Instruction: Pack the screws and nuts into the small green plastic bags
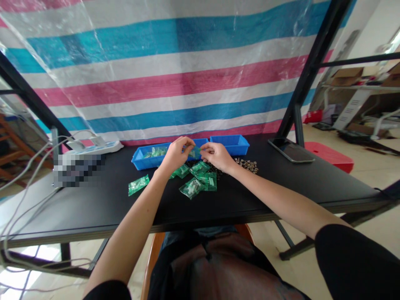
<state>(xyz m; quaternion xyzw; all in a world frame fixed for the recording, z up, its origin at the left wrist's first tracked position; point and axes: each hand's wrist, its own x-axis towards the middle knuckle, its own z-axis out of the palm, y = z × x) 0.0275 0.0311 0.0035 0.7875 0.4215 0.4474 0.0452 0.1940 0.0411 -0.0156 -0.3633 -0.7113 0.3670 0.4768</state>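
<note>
Between my two hands is a small green plastic bag (196,151), held up just in front of the blue trays. My left hand (178,151) pinches its left side, and my right hand (216,155) pinches the right edge. Below them on the black table lie several green bags (200,180) with small white and metal parts inside. One more green bag (138,185) lies apart, near my left forearm. Behind my left hand a long blue tray (139,161) has more bags in it. A pile of small dark metal pieces (249,165) spreads beside and behind my right wrist.
A second blue tray (233,146) stands at the back right. A phone (291,150) lies toward the table's right end. On the left are a white power strip (108,148) with plugs and loose cables (26,171). A striped plastic sheet (175,75) hangs behind the table (103,200).
</note>
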